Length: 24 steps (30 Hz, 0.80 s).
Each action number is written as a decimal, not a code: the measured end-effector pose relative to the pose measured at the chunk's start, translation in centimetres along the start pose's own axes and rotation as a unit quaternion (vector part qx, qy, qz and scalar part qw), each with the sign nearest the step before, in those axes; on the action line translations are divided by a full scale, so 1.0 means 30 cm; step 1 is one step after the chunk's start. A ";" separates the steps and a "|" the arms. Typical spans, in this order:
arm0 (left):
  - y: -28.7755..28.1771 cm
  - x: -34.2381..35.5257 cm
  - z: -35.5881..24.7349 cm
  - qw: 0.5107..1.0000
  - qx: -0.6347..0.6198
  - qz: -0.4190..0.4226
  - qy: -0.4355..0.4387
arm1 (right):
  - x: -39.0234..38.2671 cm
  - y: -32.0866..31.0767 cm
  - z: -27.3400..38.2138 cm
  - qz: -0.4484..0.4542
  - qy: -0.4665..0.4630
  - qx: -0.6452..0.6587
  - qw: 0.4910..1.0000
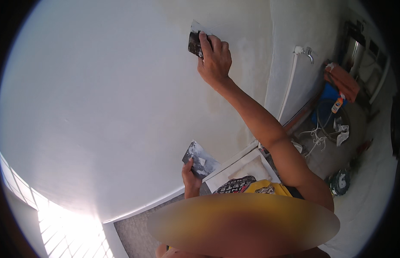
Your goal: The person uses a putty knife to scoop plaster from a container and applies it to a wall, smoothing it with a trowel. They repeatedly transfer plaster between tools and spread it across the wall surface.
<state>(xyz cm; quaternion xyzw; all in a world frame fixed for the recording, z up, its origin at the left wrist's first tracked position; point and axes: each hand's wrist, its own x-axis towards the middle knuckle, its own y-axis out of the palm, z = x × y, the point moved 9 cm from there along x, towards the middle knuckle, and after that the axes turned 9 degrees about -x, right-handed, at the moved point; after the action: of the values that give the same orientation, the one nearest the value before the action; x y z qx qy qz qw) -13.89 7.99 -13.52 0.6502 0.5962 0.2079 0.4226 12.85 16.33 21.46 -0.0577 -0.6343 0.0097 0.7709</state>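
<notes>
My right arm reaches up to the pale wall (pixel 122 86). My right hand (pixel 216 62) is closed around a wide putty knife (pixel 194 42), whose dark, white-smeared blade lies at the wall surface. Lower down, in front of my body, my left hand (pixel 190 178) grips a second broad putty knife (pixel 192 151) by its edge. White putty (pixel 202 161) is smeared over that blade, with a small lump near the middle. The wall around the upper blade looks greyish and patchy. My fingers partly hide both tools.
A tap (pixel 309 55) on a white pipe (pixel 289 86) sticks out at right. Beyond it are a blue container (pixel 330 92), a reddish-brown cloth (pixel 344 81), an orange bottle (pixel 337 105) and white scrolled metalwork (pixel 319 138). A dark round tub (pixel 339 182) stands lower right.
</notes>
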 end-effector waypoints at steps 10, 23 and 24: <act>0.304 0.012 0.018 0.954 -0.169 0.163 -0.187 | -0.460 -0.504 0.225 0.334 -0.165 0.506 0.778; 0.602 0.036 0.116 0.926 -0.032 0.336 0.169 | -1.029 -0.424 -0.334 0.269 0.735 0.573 0.243; 0.625 0.000 0.150 0.908 0.007 0.371 0.196 | -1.042 -0.425 -0.318 0.263 0.737 0.581 0.221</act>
<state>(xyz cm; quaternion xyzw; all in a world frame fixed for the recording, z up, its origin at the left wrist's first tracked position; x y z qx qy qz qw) 0.83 7.90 -1.07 0.7737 0.3845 0.4683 0.1852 15.33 0.18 -9.59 0.2612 0.4490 0.5313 0.6693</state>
